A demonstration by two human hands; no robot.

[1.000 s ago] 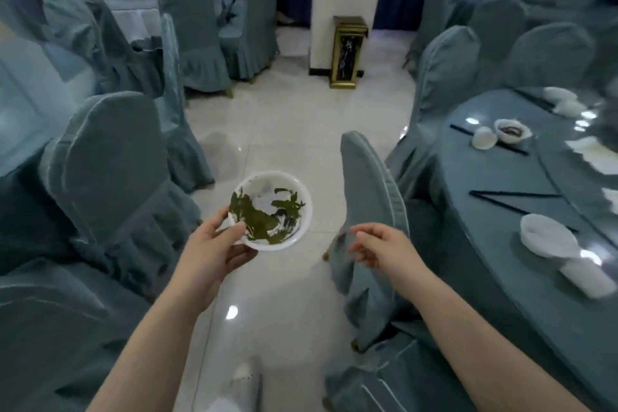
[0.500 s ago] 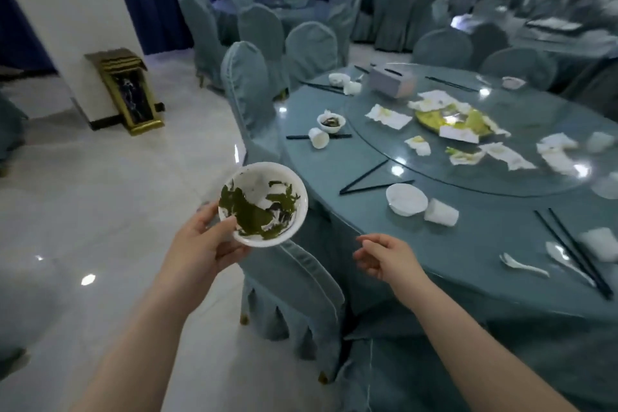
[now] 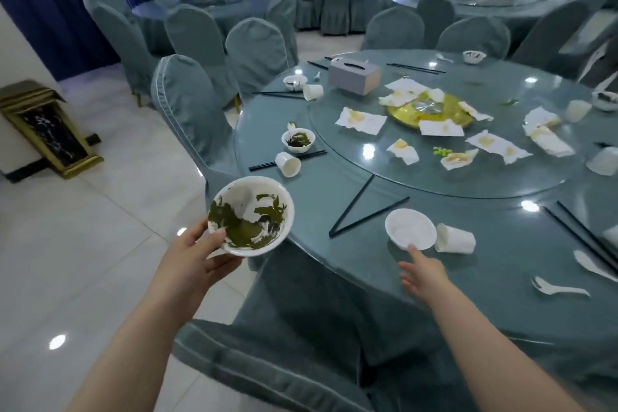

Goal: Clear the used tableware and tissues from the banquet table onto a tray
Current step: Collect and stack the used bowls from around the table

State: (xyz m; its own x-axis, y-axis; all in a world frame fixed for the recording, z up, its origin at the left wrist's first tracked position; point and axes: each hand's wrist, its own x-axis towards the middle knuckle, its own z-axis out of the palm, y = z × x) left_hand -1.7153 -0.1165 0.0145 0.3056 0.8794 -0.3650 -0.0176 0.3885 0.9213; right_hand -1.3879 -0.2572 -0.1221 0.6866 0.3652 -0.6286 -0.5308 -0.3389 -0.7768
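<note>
My left hand (image 3: pixel 197 252) grips a white bowl (image 3: pixel 251 216) smeared with green leaf scraps, held off the table's left edge. My right hand (image 3: pixel 422 273) is open, one finger reaching to the near rim of an empty white bowl (image 3: pixel 410 228) on the round banquet table (image 3: pixel 351 264). A white cup (image 3: pixel 455 238) lies on its side right beside that bowl. Black chopsticks (image 3: pixel 363 212) lie crossed left of it. Used tissues (image 3: pixel 361 119) are scattered over the glass turntable (image 3: pixel 468 177). No tray is in view.
Further left stand a second leafy bowl (image 3: pixel 298 140) and a tipped cup (image 3: pixel 288 163). A grey tissue box (image 3: pixel 354 75) sits at the back, white spoons (image 3: pixel 558 288) at the near right. Covered chairs (image 3: pixel 190 107) ring the table; one chair back (image 3: pixel 261 365) stands just below my arms.
The view has swung right to the table. My right hand has reached forward over the table edge to the empty white bowl. My left hand still holds the leafy bowl.
</note>
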